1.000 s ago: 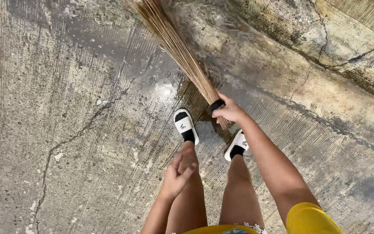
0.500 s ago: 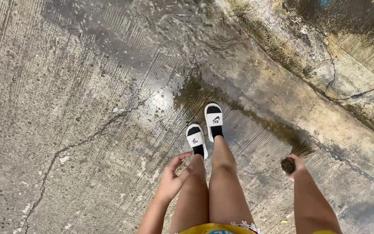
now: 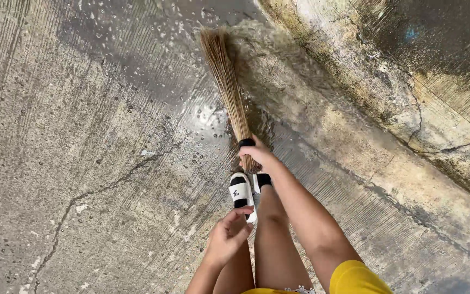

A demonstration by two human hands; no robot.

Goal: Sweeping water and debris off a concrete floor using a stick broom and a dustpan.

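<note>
My right hand point(image 3: 257, 155) grips the bound end of a stick broom point(image 3: 227, 81), just below its black band. The bristles reach away from me and their tips touch wet concrete near the base of a low kerb. My left hand point(image 3: 229, 235) hangs in front of my left thigh with fingers loosely curled and nothing in it. Below the hands are my feet in white slide sandals point(image 3: 240, 193) with black socks.
The ground is rough grooved concrete with a shiny puddle point(image 3: 205, 117) beside the bristles. A long crack point(image 3: 99, 185) runs across the left part. A stained, cracked kerb point(image 3: 403, 92) slants along the upper right.
My right arm swung from low at my right side forward, and the broom now points ahead across the puddle. My feet shifted. The left hand stayed near my thigh.
</note>
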